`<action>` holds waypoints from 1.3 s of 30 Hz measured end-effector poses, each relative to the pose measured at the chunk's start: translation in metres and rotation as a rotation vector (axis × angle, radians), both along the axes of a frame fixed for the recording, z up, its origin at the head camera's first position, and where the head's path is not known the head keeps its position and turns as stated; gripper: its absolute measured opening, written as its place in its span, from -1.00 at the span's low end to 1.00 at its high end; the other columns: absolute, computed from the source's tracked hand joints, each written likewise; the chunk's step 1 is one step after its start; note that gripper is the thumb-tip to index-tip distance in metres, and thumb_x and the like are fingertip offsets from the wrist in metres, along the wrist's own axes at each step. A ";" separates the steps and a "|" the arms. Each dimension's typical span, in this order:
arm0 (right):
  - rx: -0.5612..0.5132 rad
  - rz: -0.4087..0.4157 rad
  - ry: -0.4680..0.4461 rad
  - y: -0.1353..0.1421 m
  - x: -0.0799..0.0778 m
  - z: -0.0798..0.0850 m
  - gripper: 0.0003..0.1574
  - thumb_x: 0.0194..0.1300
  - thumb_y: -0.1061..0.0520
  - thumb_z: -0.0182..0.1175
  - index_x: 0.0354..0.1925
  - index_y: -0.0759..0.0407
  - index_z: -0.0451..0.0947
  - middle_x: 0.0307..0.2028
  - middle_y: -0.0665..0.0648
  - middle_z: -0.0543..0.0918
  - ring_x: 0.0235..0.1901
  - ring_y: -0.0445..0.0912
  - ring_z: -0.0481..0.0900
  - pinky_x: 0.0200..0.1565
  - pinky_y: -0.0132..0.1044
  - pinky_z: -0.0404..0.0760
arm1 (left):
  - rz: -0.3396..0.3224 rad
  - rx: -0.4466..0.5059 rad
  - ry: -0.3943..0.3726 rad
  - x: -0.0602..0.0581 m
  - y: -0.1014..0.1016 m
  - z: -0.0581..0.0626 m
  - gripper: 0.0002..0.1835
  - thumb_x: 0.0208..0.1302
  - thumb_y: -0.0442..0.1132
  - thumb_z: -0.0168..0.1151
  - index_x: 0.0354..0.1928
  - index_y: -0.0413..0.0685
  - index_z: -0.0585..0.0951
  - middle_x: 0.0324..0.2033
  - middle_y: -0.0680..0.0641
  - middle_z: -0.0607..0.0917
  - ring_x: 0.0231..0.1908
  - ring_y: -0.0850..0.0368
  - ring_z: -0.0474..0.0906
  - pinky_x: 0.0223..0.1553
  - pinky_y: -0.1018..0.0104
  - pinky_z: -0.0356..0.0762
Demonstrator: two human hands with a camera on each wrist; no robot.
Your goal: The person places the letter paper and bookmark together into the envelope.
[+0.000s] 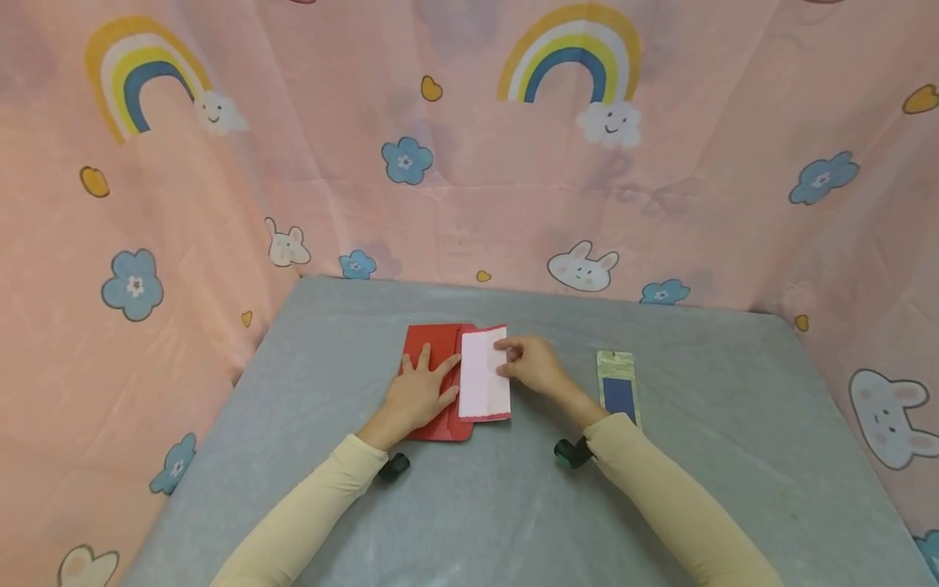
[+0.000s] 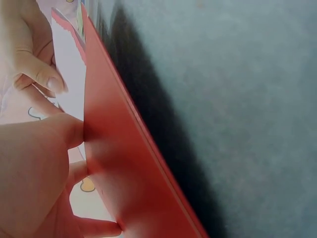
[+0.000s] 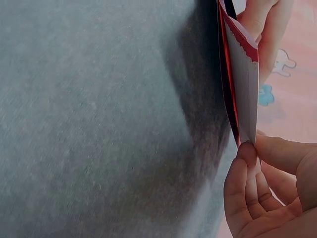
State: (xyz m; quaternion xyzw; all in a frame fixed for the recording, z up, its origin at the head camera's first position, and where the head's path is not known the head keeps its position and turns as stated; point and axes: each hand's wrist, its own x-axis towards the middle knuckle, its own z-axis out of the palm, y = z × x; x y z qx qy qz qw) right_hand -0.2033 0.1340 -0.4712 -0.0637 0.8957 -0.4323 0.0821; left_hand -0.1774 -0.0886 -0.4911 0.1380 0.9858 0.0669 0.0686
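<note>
Left hand: The left hand (image 1: 420, 394) lies spread, fingers extended and apart, pressing on the face of the red envelope; it grips nothing. Thumb and index finger lie just beside the card's left edge.
Right hand: The right hand (image 1: 539, 365) pinches the right edge of the card between thumb and curled fingers.
Red envelope: The red envelope (image 1: 433, 338) is at the middle of the table, its flap side toward the right hand.
White card: The white card (image 1: 484, 375), red along its top and bottom edges, stands lengthwise across the envelope's right side and overhangs it. Whether any part sits inside cannot be told.
Gold-and-blue slip: The gold-and-blue slip (image 1: 619, 395) lies right of the card, well apart, beside the right forearm.
Work surface: A grey-covered table (image 1: 477, 505).
Backdrop: A pink curtain (image 1: 469, 220) printed with rainbows, rabbits and flowers.
Sleeves: Cream sleeves (image 1: 293, 514) cover both forearms.
</note>
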 end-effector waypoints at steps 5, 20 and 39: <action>-0.007 0.014 0.001 -0.003 -0.001 -0.001 -0.53 0.19 0.25 0.37 0.10 0.23 0.63 -0.53 0.09 0.46 -0.57 -0.11 0.39 -0.49 -0.37 0.39 | -0.003 0.007 0.009 0.000 0.000 0.001 -0.32 0.37 0.17 0.11 0.49 0.36 0.24 0.48 -0.33 0.21 0.36 -0.55 0.24 -0.05 -0.11 0.67; -0.048 0.023 0.014 -0.009 -0.001 -0.006 -0.54 0.17 0.31 0.34 0.08 0.29 0.63 -0.53 0.09 0.48 -0.58 -0.15 0.38 -0.50 -0.38 0.38 | 0.008 -0.002 0.002 0.001 0.001 0.001 -0.31 0.33 0.17 0.16 0.48 0.36 0.26 0.49 -0.32 0.21 0.36 -0.53 0.24 0.01 -0.14 0.65; -0.067 0.031 0.049 -0.013 0.000 -0.012 -0.54 0.14 0.31 0.36 0.06 0.33 0.63 -0.55 0.08 0.50 -0.59 -0.17 0.40 -0.51 -0.39 0.40 | 0.021 -0.001 -0.010 0.003 0.003 0.005 -0.29 0.31 0.17 0.19 0.48 0.36 0.27 0.49 -0.30 0.21 0.39 -0.51 0.21 0.05 -0.13 0.63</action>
